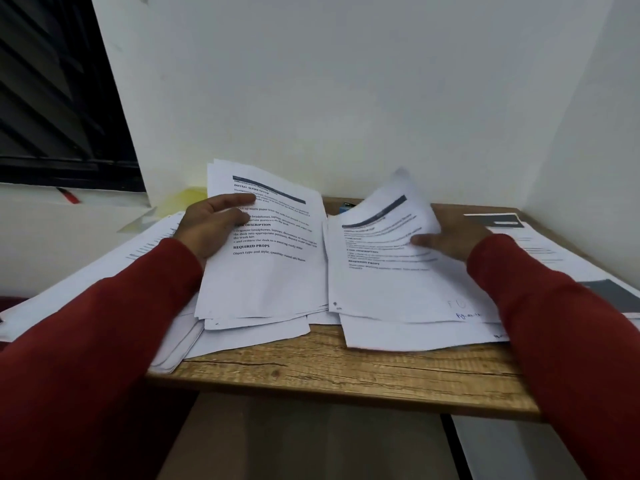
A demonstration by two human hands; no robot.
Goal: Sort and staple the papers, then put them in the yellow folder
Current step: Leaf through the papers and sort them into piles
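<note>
Two piles of printed white papers lie on the wooden desk (346,372). My left hand (207,226) holds the left edge of the left stack (266,271), thumb on top of the printed page, lifting its far end. My right hand (446,237) pinches the right edge of the top sheet of the right stack (391,278), and that sheet curls upward. The yellow folder (188,199) peeks out behind the left stack by the wall. A small blue object (346,206), possibly the stapler, shows between the stacks at the back.
More loose printed sheets spread out left (104,271) and right (554,258) of the desk. A red pen (69,195) lies on the window ledge at the far left. White walls close in behind and to the right.
</note>
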